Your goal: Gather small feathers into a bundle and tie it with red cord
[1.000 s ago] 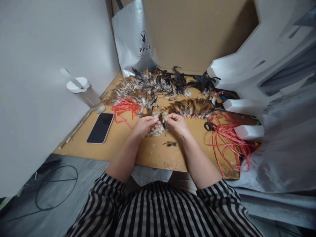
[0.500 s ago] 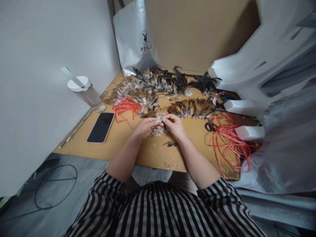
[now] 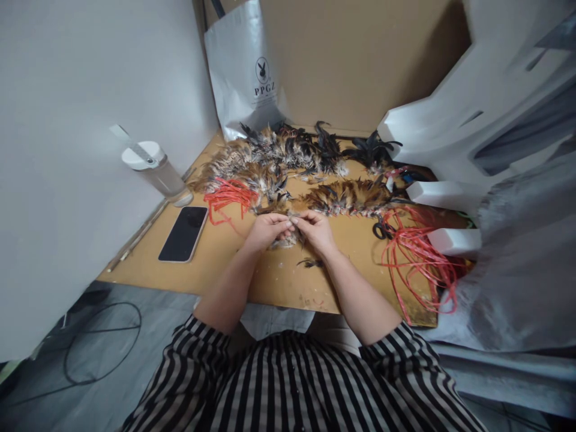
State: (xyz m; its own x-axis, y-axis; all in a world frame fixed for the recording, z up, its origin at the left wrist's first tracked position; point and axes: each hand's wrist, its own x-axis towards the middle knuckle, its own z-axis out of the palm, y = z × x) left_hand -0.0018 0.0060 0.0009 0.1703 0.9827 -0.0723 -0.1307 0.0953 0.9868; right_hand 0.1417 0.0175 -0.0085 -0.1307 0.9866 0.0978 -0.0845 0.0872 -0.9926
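My left hand [image 3: 265,230] and my right hand [image 3: 315,230] meet fingertip to fingertip over the brown board [image 3: 252,282], both pinching a small bundle of brown feathers [image 3: 285,241]. The bundle is mostly hidden under my fingers. Just behind my hands lies a long strip of brown and black feathers [image 3: 348,197]. A single dark feather [image 3: 310,262] rests on the board near my right wrist.
More feather piles [image 3: 279,153] fill the back. Red cord lies in a bunch at left [image 3: 227,195] and a larger tangle at right [image 3: 418,255]. A phone [image 3: 183,233], a white-lidded bottle [image 3: 153,168], a silver bag [image 3: 245,69], black scissors [image 3: 382,229] and white foam blocks [image 3: 454,242] surround the work.
My hands have drawn closer together until the fingertips touch, and the feather bundle is more covered by them. Nothing else on the board has moved.
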